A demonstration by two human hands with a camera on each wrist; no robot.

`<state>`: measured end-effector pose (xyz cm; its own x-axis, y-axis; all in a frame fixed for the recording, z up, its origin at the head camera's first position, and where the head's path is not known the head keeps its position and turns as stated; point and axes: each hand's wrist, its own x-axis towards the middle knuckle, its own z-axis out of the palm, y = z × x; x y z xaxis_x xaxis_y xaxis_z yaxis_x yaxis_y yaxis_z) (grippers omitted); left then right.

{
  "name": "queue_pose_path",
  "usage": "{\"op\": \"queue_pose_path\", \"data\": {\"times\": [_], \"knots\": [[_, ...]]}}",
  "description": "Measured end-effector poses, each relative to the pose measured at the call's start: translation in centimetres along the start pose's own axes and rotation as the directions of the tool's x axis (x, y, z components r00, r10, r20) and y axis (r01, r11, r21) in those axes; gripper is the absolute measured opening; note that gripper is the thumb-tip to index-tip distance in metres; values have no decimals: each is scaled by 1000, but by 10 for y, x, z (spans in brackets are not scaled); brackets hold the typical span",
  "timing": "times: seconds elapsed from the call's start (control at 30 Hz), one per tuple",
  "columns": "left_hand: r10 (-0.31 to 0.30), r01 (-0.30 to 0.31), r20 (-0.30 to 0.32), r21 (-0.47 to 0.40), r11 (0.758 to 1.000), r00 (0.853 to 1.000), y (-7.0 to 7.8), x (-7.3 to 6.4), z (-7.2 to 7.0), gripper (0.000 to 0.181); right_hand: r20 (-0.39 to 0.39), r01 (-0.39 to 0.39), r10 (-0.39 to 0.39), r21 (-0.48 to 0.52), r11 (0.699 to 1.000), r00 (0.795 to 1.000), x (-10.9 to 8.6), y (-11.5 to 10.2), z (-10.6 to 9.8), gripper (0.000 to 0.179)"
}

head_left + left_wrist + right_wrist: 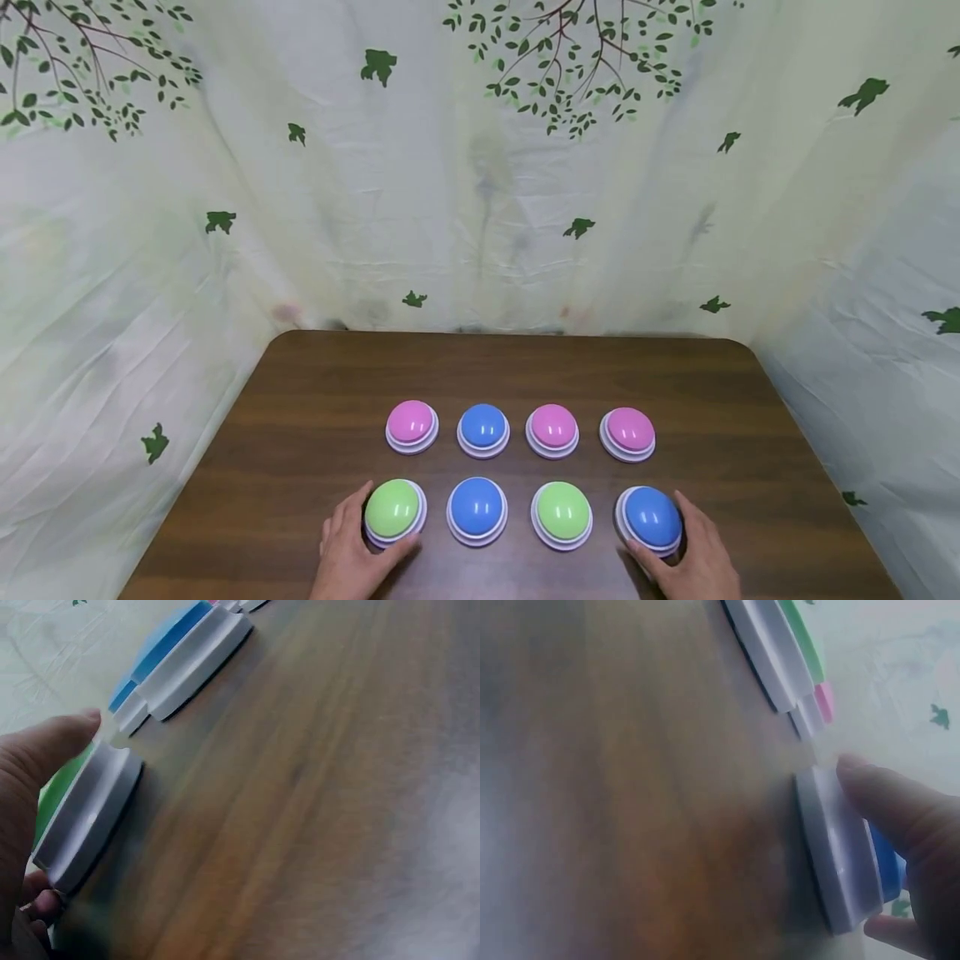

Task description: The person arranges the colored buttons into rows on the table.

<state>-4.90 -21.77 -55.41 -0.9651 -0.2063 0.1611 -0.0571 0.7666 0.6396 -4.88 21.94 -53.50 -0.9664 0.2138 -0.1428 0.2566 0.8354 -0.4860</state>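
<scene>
My left hand (pixel 352 550) grips a green dome push button (pixel 392 508) by its white round base, at the left end of the front row. Thumb and fingers stand on opposite sides of that base, as the left wrist view shows with the white base (pixel 97 817) side-on. At the row's right end, a blue push button (pixel 653 517) is held by my right hand (pixel 696 552). Its thumb lies at the near side of the white base (pixel 838 851), the other fingers around the far side. Between the hands sit another blue button (pixel 477 507) and another green button (pixel 563 511).
Behind is a second row: a pink button (pixel 410 422) at left, a blue one (pixel 483 426), then two more pink ones, the last a pink button (pixel 630 429). All stand on a brown wooden table (pixel 495 367). A pale leaf-print curtain (pixel 465 183) surrounds its back and sides.
</scene>
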Motion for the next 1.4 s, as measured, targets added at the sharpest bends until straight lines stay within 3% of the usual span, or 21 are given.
{"op": "queue_pose_path", "data": {"times": [0.13,0.27,0.33,0.4,0.47,0.53,0.67,0.77,1.0,1.1,1.4], "knots": [[-5,5,13,-22,1000,1000,8,6,-6,97,5,15,-15,6,1000,1000,2,-4,-5,119],[35,-36,27,15,999,999,27,25,-12,93,-73,113,-111,17,993,991,7,-14,-12,109],[77,-81,65,56,995,995,41,40,-15,88,-161,222,-218,7,975,963,12,-22,-14,101],[136,-147,113,98,984,984,57,58,-16,81,-226,322,-321,-32,946,920,19,-35,-18,95],[194,-219,174,139,966,965,74,77,-15,74,-247,396,-399,-65,916,883,29,-52,-21,90],[242,-289,240,183,940,940,92,94,-11,71,-211,441,-451,-95,893,867,41,-73,-25,88],[303,-405,378,227,886,875,119,121,6,73,-57,465,-482,-191,865,874,68,-112,-27,88],[293,-441,451,269,856,843,126,136,22,75,33,461,-468,-245,853,883,86,-134,-22,88],[193,-387,508,310,868,839,125,150,45,82,110,432,-421,-336,837,900,112,-156,-3,81],[198,-392,505,314,865,840,126,150,47,82,128,418,-398,-326,848,908,115,-156,2,84],[205,-393,497,309,866,843,126,150,50,80,128,425,-406,-319,847,905,116,-152,1,85]]}}
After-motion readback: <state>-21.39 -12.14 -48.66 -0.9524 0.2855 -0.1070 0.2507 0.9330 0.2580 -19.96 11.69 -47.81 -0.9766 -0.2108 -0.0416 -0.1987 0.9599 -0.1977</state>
